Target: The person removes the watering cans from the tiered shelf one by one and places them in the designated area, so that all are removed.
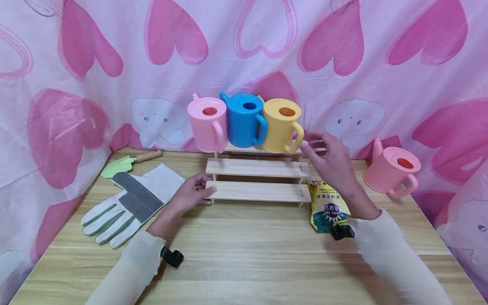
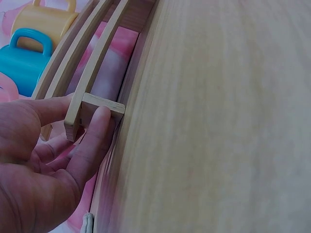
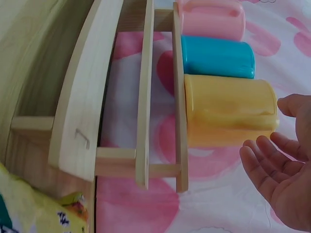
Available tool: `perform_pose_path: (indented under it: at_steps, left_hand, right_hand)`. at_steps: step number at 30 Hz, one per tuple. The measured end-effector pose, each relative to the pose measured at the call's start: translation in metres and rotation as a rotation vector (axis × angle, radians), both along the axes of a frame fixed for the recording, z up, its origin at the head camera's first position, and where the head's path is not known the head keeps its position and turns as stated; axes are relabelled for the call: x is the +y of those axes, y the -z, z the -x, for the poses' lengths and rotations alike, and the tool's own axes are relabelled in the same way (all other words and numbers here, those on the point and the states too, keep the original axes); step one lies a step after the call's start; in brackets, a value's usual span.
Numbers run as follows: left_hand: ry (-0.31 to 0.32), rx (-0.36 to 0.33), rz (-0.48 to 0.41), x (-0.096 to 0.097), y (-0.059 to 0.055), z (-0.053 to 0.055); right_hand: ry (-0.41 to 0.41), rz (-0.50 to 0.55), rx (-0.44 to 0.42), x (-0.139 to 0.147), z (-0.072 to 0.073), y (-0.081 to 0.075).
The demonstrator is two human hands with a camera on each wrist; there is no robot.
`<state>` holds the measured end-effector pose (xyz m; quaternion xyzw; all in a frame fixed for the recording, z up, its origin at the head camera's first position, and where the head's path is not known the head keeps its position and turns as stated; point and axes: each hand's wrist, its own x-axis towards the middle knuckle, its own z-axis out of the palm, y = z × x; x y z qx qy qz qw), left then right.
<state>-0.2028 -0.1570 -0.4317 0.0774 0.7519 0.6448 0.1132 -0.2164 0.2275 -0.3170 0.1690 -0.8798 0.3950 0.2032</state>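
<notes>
A three-tier wooden rack (image 1: 259, 191) stands on the table. On its top tier sit a pink watering can (image 1: 207, 127), a blue watering can (image 1: 244, 123) and a yellow watering can (image 1: 280, 127), side by side. My left hand (image 1: 192, 192) grips the left end of the lowest tier; in the left wrist view, fingers (image 2: 92, 145) lie around that end board and its leg. My right hand (image 1: 331, 159) is beside the yellow can, fingers loosely bent and holding nothing. The right wrist view shows its fingertips close to the yellow can's side (image 3: 231, 111).
Right of the rack lies a yellow and green fertilizer bag (image 1: 328, 207), partly under my right forearm. Another pink watering can (image 1: 392, 171) stands at the far right. At left are a white and grey glove (image 1: 141, 199) and a green trowel (image 1: 118, 166). A heart-patterned curtain (image 1: 244, 72) hangs behind.
</notes>
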Motion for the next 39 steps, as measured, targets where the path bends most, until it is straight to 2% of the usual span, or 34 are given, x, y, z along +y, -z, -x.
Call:
perform_pose_path:
  at_steps: [18, 30, 39]
  left_hand:
    - [0.000, -0.006, -0.006, -0.001, 0.001, -0.001]
    - [-0.007, -0.024, -0.010, -0.001, 0.003, -0.002]
    - [-0.003, -0.006, 0.000, 0.000, 0.000, -0.001]
  right_hand:
    - [0.021, 0.011, -0.061, -0.016, 0.011, 0.000]
    - [0.030, 0.042, -0.092, -0.018, 0.011, 0.002]
    - [0.019, 0.075, -0.098, -0.018, 0.015, 0.002]
